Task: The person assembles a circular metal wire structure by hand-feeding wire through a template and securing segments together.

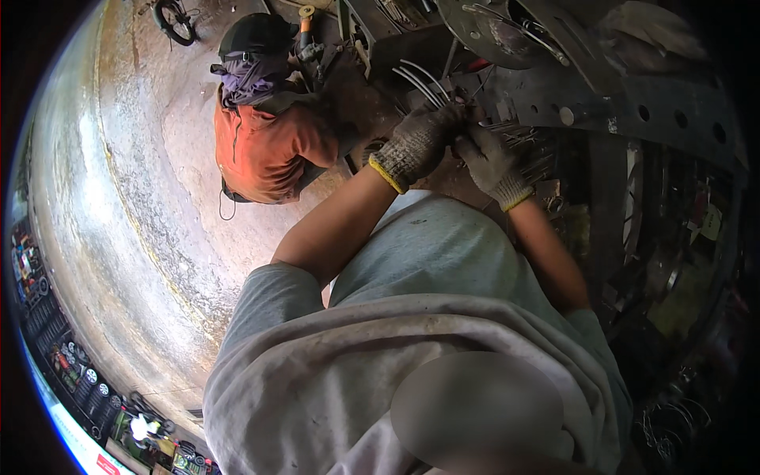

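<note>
My left hand (426,141), in a dirty knitted work glove with a yellow cuff, is closed round several thin grey rods (422,82) that look like welding rods. Their ends stick out past the fingers, away from me. Close against it is my right hand (487,165), gloved the same way, its fingers bent in toward the left fingertips. Whatever lies between the two hands is hidden. More thin rods (518,136) show just beyond my right hand, and I cannot tell whether they lie on something or are held.
A person in an orange shirt (265,150) and dark cap crouches at the left, beside an angle grinder (307,36). On the right runs a dark metal beam with round holes (617,115). A round metal piece (503,32) stands beyond my hands. Concrete floor (142,190) spreads to the left.
</note>
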`<state>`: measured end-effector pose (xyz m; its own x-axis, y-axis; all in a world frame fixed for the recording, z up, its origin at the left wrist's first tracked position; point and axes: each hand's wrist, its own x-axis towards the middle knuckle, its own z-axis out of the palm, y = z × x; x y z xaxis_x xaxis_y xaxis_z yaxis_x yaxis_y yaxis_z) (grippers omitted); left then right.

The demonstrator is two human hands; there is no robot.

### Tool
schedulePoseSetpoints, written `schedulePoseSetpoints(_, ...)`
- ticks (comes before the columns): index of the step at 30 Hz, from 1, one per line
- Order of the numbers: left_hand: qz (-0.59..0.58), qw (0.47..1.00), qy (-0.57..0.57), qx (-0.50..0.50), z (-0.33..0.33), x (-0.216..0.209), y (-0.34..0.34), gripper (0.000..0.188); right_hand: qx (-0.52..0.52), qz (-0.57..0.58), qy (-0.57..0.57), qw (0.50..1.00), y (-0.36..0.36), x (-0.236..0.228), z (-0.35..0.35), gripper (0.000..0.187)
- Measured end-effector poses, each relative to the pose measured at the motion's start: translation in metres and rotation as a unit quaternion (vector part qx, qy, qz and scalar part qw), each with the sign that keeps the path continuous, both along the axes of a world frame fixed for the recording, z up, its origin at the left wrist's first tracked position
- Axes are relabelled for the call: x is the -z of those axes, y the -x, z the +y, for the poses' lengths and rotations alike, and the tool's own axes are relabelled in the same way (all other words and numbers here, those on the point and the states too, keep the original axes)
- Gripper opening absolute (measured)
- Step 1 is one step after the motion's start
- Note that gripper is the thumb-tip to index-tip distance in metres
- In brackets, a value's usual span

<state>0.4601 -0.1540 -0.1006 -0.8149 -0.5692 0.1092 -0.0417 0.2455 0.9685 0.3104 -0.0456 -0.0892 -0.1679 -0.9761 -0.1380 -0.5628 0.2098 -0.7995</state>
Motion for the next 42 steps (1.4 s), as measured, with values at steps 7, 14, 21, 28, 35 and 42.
schedulePoseSetpoints(7, 0.189, 0.938, -0.29, -0.021, -0.007, 0.034, 0.013, 0.034, -0.017, 0.016, 0.024, 0.999, -0.006, 0.003, -0.011, 0.025)
schedulePoseSetpoints(14, 0.163, 0.795, -0.584, -0.011, -0.034, 0.013, 0.011, 0.038, -0.02, 0.042, -0.036, 0.998, -0.002, 0.008, -0.026, 0.028)
schedulePoseSetpoints(21, -0.071, 0.993, 0.005, -0.093, -0.051, 0.016, 0.022, 0.035, -0.022, 0.081, -0.087, 0.993, 0.006, 0.018, -0.046, 0.033)
schedulePoseSetpoints(28, 0.123, 0.841, -0.515, -0.113, -0.082, 0.043, 0.051, 0.036, 0.068, 0.066, -0.056, 0.994, 0.034, 0.029, -0.016, 0.038)
schedulePoseSetpoints(35, 0.019, 0.829, -0.528, -0.184, -0.061, 0.02, 0.078, 0.024, 0.053, 0.006, -0.222, 0.974, 0.078, 0.118, 0.098, 0.039)
schedulePoseSetpoints(42, -0.028, 0.807, -0.582, -0.098, -0.03, 0.053, 0.07, 0.033, -0.169, 0.226, -0.323, 0.903, 0.094, 0.126, 0.17, 0.035)
